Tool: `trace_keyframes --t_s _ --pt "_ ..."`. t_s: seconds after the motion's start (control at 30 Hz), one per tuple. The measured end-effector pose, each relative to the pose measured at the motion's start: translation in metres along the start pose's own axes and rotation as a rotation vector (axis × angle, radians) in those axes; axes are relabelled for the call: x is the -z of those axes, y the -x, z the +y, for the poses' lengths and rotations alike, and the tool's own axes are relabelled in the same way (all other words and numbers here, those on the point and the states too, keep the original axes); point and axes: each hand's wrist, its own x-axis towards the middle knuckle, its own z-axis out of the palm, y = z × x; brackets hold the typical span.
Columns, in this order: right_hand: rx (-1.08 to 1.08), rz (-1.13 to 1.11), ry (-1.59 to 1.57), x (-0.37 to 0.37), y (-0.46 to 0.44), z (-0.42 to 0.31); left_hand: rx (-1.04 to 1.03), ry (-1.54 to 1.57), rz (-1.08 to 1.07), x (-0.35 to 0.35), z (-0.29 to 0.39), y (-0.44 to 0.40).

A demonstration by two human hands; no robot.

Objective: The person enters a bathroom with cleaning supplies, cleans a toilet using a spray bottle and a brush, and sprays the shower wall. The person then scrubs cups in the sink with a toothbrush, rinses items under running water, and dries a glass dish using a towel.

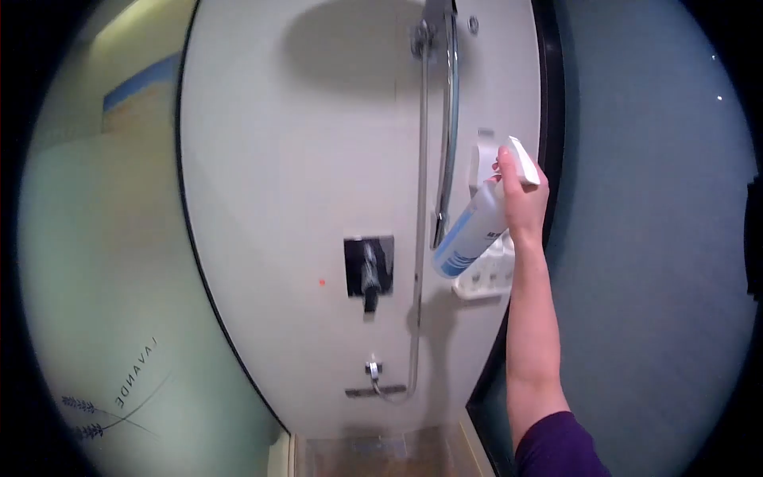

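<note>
Partly, the held spray bottle (477, 226) blocks a white wall shelf (480, 292).

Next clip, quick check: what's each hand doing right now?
Left hand: out of view, so its state cannot be told.
Right hand: closed around the neck of a spray bottle, held tilted.

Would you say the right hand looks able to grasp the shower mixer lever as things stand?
Probably not while the right hand is gripping the spray bottle near its top, though nothing visible blocks the front of the shower mixer lever.
</note>
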Motion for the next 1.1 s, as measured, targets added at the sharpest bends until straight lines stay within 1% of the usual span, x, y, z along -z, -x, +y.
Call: trace_keyframes --t_s 0.07,0.1,0.13,0.2,0.27,0.4,0.47,0.5,0.57,0.6,0.63,0.67,0.73,0.83,0.87,0.93,1.03,1.1 --pt "-0.058 -0.071 0.093 0.017 0.029 0.03 0.027 0.003 0.023 -0.001 -0.008 0.008" --pt "-0.114 -0.099 0.201 0.025 0.048 0.045 0.041 0.009 0.032 -0.001 -0.014 0.012" --pt "-0.084 -0.06 0.304 0.031 0.07 0.061 0.056 0.008 0.047 -0.001 -0.018 0.016" --pt "-0.19 -0.108 0.399 0.044 0.114 0.085 0.083 0.017 0.076 -0.001 -0.027 0.025" --pt "-0.271 -0.226 0.545 0.053 0.165 0.103 0.108 0.014 0.103 0.002 -0.035 0.036" --pt "-0.479 -0.559 0.429 0.079 0.286 0.123 0.146 0.016 0.141 0.006 -0.041 0.058" --pt "-0.403 -0.709 0.324 0.091 0.372 0.13 0.159 0.015 0.15 0.012 -0.046 0.069" --pt "-0.372 -0.693 0.601 0.094 0.423 0.111 0.16 0.017 0.154 0.016 -0.048 0.074" --pt "-0.498 -1.029 0.14 0.103 0.448 0.06 0.162 0.018 0.153 0.024 -0.051 0.086" --pt "-0.454 -1.039 0.087 0.105 0.477 0.043 0.16 0.02 0.152 0.028 -0.053 0.092" --pt "-0.512 -1.062 -0.006 0.11 0.506 0.03 0.159 0.023 0.142 0.032 -0.056 0.099" --pt "-0.551 -1.138 -0.019 0.108 0.497 -0.002 0.156 0.025 0.134 0.039 -0.06 0.107" --pt "-0.617 -1.201 -0.121 0.108 0.538 -0.021 0.145 0.026 0.112 0.054 -0.066 0.123" --pt "-0.597 -1.194 -0.292 0.09 0.579 -0.075 0.116 0.024 0.051 0.074 -0.076 0.149" --pt "-0.536 -1.159 -0.267 0.084 0.582 -0.102 0.099 0.032 0.021 0.077 -0.078 0.155" --pt "-0.592 -1.218 -0.37 0.076 0.57 -0.144 0.069 0.042 -0.031 0.076 -0.08 0.165" --pt "-0.792 -1.183 -0.391 0.083 0.559 -0.161 0.029 0.049 -0.105 0.071 -0.08 0.169" --pt "-0.353 -1.152 -0.333 0.094 0.56 -0.123 0.01 0.067 -0.133 0.064 -0.086 0.167"
